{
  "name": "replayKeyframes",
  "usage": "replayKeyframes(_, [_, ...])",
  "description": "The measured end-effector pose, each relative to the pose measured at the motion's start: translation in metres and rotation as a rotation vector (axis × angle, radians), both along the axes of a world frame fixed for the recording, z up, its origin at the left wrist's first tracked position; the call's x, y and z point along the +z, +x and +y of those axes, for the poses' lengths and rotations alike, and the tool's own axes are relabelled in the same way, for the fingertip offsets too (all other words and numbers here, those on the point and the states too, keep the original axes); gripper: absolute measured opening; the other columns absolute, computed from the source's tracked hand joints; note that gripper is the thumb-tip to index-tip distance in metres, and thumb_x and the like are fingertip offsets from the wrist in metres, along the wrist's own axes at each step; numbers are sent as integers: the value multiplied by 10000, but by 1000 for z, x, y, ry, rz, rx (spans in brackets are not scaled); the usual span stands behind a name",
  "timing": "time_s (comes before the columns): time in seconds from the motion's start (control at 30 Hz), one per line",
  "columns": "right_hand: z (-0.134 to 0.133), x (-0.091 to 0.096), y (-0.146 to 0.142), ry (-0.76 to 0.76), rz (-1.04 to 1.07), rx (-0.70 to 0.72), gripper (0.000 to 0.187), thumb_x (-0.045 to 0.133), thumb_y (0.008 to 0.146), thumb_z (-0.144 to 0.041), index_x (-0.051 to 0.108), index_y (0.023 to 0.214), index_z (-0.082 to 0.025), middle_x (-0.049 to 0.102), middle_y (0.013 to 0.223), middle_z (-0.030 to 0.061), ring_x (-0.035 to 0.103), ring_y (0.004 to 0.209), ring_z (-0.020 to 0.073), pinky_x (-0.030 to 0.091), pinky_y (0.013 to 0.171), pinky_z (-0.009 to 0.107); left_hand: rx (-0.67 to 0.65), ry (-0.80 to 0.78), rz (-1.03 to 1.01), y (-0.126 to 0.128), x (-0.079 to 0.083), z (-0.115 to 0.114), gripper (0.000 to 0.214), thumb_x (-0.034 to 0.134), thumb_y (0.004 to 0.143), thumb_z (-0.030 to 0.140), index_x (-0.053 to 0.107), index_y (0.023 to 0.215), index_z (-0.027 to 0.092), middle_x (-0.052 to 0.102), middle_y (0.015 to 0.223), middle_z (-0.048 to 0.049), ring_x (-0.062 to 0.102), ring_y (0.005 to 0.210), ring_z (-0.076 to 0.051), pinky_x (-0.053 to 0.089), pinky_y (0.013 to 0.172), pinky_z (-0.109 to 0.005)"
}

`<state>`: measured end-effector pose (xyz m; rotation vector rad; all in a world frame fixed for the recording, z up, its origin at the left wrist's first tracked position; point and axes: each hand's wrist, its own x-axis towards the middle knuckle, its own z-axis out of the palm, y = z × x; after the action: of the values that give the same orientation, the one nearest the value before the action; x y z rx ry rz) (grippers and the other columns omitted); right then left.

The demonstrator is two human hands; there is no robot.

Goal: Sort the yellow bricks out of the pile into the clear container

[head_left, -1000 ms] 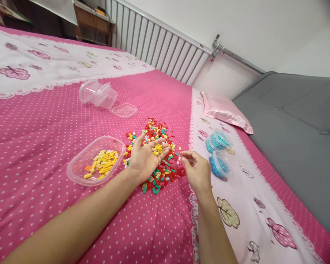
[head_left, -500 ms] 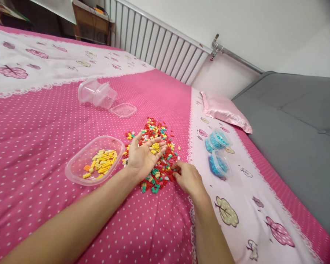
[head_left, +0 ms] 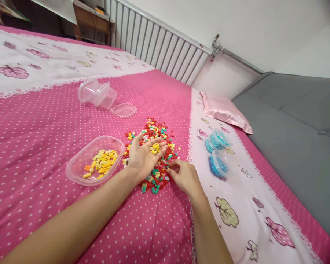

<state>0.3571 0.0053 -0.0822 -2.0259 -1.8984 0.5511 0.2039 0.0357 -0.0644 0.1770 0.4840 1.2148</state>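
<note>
A heap of small plastic building blocks [head_left: 157,178], red, yellow, green and white, is spread over the pink dotted bedspread. My left hand [head_left: 143,156] is held palm up over the heap, fingers extended, with several yellow building blocks [head_left: 155,148] resting on them. At the heap's right edge is my right hand [head_left: 184,176], its thumb and forefinger drawn together among the pieces; anything between the tips is too small to name. Left of the heap stands a clear plastic tub [head_left: 76,167] with yellow blocks and an orange one inside.
Behind lie clear empty containers [head_left: 97,93] on their side, beside a clear lid [head_left: 124,110]. Two tubs of blue pieces, one lighter [head_left: 217,140] and one darker [head_left: 218,164], stand at the right. Farther back are a pink pillow [head_left: 225,112], a grey headboard [head_left: 291,117] and a railing [head_left: 159,40].
My right hand has shifted slightly left, farther into the heap's edge. My left hand stays in place with the yellow blocks on it.
</note>
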Motion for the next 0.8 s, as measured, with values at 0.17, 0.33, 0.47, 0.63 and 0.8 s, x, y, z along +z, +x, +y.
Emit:
replayKeyframes(0.17, [1, -10, -1, -6, -53, 31, 198, 569, 743, -123, 641, 914, -193, 697, 859, 35, 624, 756, 167, 421, 676, 256, -4, 6, -6, -1, -1, 0, 552, 337, 869, 475, 543, 1085, 10, 639, 901, -198, 647, 884, -248, 558, 749, -327])
replayKeyframes(0.33, [1, -14, 1, 5, -6, 77, 239, 575, 703, -101, 601, 925, -186, 675, 809, 18, 600, 727, 155, 409, 641, 236, -14, 2, -4, -1, 0, -1, 561, 340, 869, 473, 545, 1110, 9, 641, 904, -196, 647, 878, -244, 559, 739, -320])
replayKeyframes(0.47, [1, -9, 2, 31, 20, 63, 226, 575, 689, -107, 622, 896, -185, 670, 767, 12, 594, 700, 151, 416, 633, 234, -13, -9, -11, 0, 1, -1, 546, 342, 869, 465, 550, 1116, 25, 645, 906, -189, 646, 871, -239, 562, 728, -321])
replayKeyframes(0.63, [1, 4, 5, 125, 71, -29, 180, 552, 720, -174, 683, 841, -198, 696, 788, 25, 597, 660, 154, 453, 668, 268, -40, -5, -23, 0, 0, -1, 547, 347, 866, 473, 551, 1106, 26, 642, 930, -206, 644, 881, -243, 559, 747, -326])
replayKeyframes(0.8, [4, 3, 9, 261, 364, -114, 176, 569, 732, -287, 669, 836, -186, 697, 822, 45, 615, 669, 165, 483, 669, 287, -60, -30, -51, -1, 0, 0, 542, 345, 868, 466, 550, 1108, 26, 644, 916, -194, 643, 871, -235, 558, 754, -336])
